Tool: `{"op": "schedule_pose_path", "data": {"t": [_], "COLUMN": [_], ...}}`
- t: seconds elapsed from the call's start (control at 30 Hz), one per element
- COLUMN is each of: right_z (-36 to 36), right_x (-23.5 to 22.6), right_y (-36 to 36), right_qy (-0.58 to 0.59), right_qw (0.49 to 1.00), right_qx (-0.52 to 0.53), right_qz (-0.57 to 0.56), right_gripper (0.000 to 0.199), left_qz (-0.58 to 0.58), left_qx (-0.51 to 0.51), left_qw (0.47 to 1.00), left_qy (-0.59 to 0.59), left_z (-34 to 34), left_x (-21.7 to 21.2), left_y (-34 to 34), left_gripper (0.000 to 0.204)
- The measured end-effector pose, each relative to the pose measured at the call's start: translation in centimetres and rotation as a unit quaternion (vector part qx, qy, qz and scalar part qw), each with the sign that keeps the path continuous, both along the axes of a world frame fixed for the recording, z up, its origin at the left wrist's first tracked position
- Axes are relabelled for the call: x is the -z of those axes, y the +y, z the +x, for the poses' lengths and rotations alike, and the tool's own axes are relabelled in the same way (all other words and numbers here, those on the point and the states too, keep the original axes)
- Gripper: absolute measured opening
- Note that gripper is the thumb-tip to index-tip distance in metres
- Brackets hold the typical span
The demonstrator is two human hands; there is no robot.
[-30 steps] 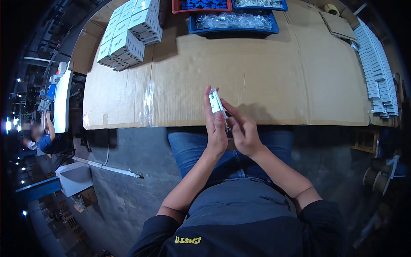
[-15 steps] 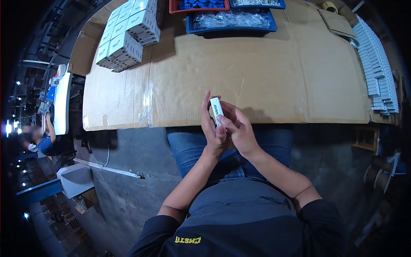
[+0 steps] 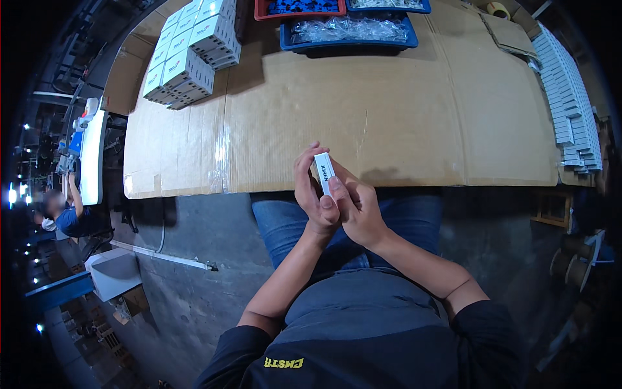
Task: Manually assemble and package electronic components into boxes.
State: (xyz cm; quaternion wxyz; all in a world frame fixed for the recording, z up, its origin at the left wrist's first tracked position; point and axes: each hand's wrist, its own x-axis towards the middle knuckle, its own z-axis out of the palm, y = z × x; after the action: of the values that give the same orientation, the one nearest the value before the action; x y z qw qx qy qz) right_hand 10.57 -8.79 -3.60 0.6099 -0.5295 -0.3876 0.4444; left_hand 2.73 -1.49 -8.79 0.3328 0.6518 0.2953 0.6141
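A small, narrow white box (image 3: 324, 174) with dark print stands tilted between my two hands, just over the table's near edge. My left hand (image 3: 308, 189) curls along the box's left side, its thumb folded in near the lower end. Against the box's right side and lower part, my right hand (image 3: 360, 207) is closed, with the thumb pressed on the printed face. The fingers behind the box and its lower end are partly hidden.
The table is covered with brown cardboard (image 3: 337, 104). White boxes (image 3: 188, 71) are stacked at the far left. A red tray (image 3: 262, 13) of blue parts and a blue tray (image 3: 285, 42) of clear bags stand at the back. Narrow white boxes (image 3: 569, 104) line the right edge.
Both hands have shifted slightly left with the white box. The left fingers have bent more around it, and more of the box's printed face shows.
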Motion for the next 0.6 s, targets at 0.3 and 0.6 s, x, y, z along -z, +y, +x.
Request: {"op": "schedule_pose_path", "data": {"t": [0.3, 0.6], "right_z": [0.8, 0.9], "right_x": [-0.8, -0.7], "right_y": [-0.4, -0.2], "right_qy": [-0.081, -0.101], "right_qw": [0.994, 0.994], "right_qx": [-0.045, -0.012], "right_qz": [-0.063, -0.03], "right_gripper": [0.044, 0.048], "left_qz": [-0.044, -0.073], "left_qx": [0.042, 0.06], "left_qw": [0.998, 0.995], "left_qy": [0.026, 0.017], "left_z": [-0.8, -0.5], "left_x": [-0.5, 0.0], "left_y": [-0.4, -0.9], "left_gripper": [0.087, 0.082]}}
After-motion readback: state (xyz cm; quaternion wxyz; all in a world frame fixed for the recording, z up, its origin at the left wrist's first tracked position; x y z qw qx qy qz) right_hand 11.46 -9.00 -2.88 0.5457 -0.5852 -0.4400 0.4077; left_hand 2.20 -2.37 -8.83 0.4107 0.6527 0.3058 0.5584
